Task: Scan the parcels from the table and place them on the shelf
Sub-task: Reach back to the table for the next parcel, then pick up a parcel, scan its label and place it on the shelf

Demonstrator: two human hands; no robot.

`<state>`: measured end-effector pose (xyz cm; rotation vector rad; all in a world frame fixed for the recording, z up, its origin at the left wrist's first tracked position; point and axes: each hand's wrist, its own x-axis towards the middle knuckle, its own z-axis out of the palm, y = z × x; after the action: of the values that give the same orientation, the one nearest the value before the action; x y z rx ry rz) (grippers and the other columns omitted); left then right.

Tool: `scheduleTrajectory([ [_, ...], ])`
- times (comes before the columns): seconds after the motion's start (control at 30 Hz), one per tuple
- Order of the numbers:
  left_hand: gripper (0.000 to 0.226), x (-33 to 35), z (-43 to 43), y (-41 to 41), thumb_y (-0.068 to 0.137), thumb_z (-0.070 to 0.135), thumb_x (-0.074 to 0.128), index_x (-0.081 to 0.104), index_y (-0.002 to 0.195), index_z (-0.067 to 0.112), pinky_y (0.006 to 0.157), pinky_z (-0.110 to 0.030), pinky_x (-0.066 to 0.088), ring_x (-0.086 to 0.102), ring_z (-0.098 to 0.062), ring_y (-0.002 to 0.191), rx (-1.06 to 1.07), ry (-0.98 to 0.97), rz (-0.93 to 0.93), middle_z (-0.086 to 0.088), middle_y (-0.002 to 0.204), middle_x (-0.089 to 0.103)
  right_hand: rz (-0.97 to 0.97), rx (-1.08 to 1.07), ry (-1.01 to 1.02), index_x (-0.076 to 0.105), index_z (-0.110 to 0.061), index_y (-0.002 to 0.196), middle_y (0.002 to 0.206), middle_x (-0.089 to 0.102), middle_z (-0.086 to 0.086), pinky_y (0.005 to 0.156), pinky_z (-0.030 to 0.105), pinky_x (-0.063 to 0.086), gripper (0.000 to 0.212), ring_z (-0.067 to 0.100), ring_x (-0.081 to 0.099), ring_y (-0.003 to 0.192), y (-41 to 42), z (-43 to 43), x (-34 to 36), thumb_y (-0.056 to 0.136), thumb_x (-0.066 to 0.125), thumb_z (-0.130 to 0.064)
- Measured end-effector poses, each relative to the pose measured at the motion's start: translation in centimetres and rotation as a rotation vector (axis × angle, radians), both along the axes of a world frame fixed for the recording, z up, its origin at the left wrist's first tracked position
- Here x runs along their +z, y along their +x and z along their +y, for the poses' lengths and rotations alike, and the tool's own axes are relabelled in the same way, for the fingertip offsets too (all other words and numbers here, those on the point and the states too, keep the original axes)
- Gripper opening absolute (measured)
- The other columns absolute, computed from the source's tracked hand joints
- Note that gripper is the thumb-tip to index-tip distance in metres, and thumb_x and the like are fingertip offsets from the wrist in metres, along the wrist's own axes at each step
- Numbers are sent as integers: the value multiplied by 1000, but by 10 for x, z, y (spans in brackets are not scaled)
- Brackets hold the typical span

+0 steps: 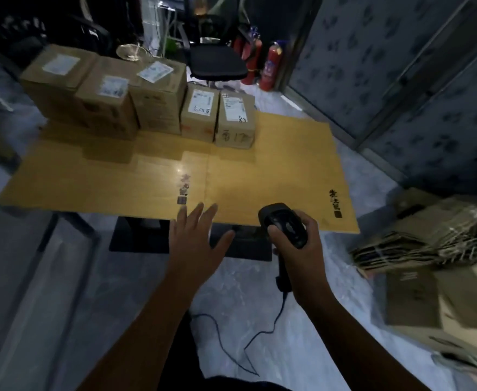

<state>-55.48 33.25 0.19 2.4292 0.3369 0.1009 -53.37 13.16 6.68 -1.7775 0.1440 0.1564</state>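
Several brown cardboard parcels with white labels stand in a row at the far side of the yellow table [274, 176]; the nearest to me on the right are two small ones, the marked parcel [235, 121] and its neighbour [200, 114]. Taller parcels [158, 94] fill the far left. My right hand [302, 244] grips a black corded barcode scanner [283, 224] over the table's near edge. My left hand [197, 241] hovers with straight spread fingers at that same edge, holding nothing. No shelf is in view.
A black office chair [217, 62] and red fire extinguishers [269, 67] stand behind the table. Flattened cartons and a box [435, 249] are piled on the floor at right. The scanner's cable [231, 348] trails over the floor near my feet.
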Motion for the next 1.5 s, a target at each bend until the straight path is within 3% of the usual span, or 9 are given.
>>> scheduleTrajectory([
  [0.1, 86, 3, 21, 43, 86, 77, 34, 46, 155, 27, 122, -61, 17, 20, -40, 156, -9, -35, -31, -7, 164, 38, 5, -12, -57, 50, -35, 141, 131, 61, -13, 98, 44, 60, 75, 10, 66, 116, 32, 24, 9, 75, 79, -53],
  [0.23, 84, 3, 46, 87, 88, 75, 37, 44, 155, 25, 124, -57, 14, 17, -38, 157, -35, -18, -34, -8, 166, 35, -33, -58, -50, 51, -38, 139, 134, 64, -4, 99, 52, 59, 75, 20, 70, 116, 65, 53, 10, 76, 86, -60],
  [0.37, 84, 6, 56, 113, 89, 74, 41, 44, 155, 22, 125, -55, 11, 16, -37, 157, -19, -50, -32, -8, 166, 34, -49, -45, -72, 52, -40, 136, 131, 65, -4, 96, 48, 61, 75, 18, 72, 113, 93, 68, 15, 73, 84, -63],
  [0.5, 89, 2, 58, 145, 87, 78, 33, 41, 157, 23, 127, -50, 6, 10, -32, 159, -29, -53, -18, -5, 168, 30, -55, -68, -49, 54, -36, 136, 128, 66, -2, 95, 50, 61, 64, 21, 72, 111, 130, 71, 12, 81, 84, -48],
  [0.63, 98, 0, 52, 183, 82, 83, 24, 40, 157, 23, 127, -47, 1, 7, -30, 159, -31, -35, -2, -4, 169, 28, -31, -67, -6, 53, -34, 138, 130, 66, -1, 95, 49, 61, 68, 22, 72, 112, 170, 64, -1, 79, 83, -49],
  [0.87, 88, -11, 29, 268, 88, 76, 35, 48, 152, 18, 124, -55, 15, 20, -36, 156, -57, 113, 63, -8, 164, 38, 68, -104, 97, 53, -30, 139, 127, 66, -8, 97, 52, 60, 70, 10, 70, 111, 254, 41, -39, 78, 80, -47],
  [1.0, 82, -27, 19, 334, 91, 71, 37, 52, 147, 13, 119, -60, 29, 32, -42, 150, -84, 215, 52, -14, 157, 45, 131, -119, 168, 53, -25, 139, 123, 65, -11, 97, 52, 60, 59, 2, 69, 105, 307, 31, -64, 88, 81, -29],
  [1.3, 79, -65, 17, 459, 103, 64, 36, 16, 166, 21, 129, -42, -2, -6, -29, 160, -115, 362, 206, -6, 174, 3, 235, -80, 199, 52, -27, 140, 124, 64, -13, 97, 49, 61, 57, 0, 68, 104, 387, 14, -97, 91, 81, -30],
  [1.5, 85, -81, 4, 440, 94, 73, 26, 27, 164, 24, 130, -48, 7, 4, -28, 160, -64, 315, 186, -5, 173, 15, 250, -65, 170, 52, -27, 140, 124, 64, -14, 97, 49, 61, 58, -1, 67, 105, 400, 1, -95, 90, 81, -29],
])
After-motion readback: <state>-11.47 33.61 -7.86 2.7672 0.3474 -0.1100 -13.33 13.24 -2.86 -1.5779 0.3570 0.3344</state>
